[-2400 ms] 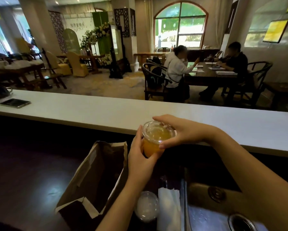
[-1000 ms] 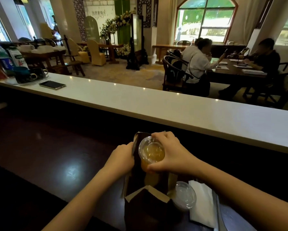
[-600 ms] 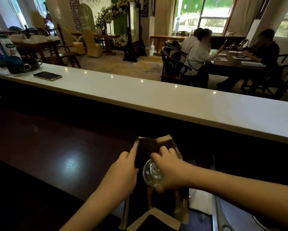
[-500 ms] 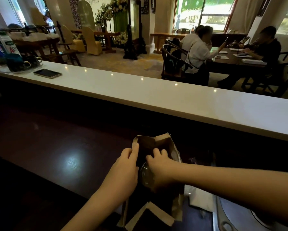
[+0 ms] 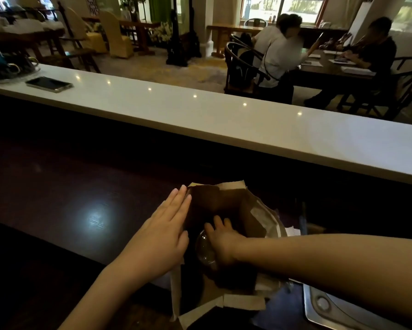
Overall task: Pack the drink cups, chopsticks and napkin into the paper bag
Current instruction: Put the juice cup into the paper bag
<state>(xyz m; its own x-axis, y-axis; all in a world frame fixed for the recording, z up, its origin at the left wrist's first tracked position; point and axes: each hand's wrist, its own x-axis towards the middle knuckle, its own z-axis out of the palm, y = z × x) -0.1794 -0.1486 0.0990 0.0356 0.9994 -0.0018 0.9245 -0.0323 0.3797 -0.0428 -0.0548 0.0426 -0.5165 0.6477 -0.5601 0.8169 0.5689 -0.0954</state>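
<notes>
A brown paper bag stands open on the dark counter. My right hand reaches down inside it, fingers wrapped over the clear domed lid of a drink cup; the cup's body is hidden in the bag's shadow. My left hand lies flat with fingers together against the bag's left outer wall. A corner of the white napkin shows to the right of the bag. The second cup and the chopsticks are out of sight.
A raised white bar top runs across behind the dark counter, with a phone at its left end. A metal sink rim sits at the lower right. Two people sit at a table beyond.
My right hand has lowered the orange drink cup from above the bag down into it. My left hand moved from the bag's rim to flat against its left side.
</notes>
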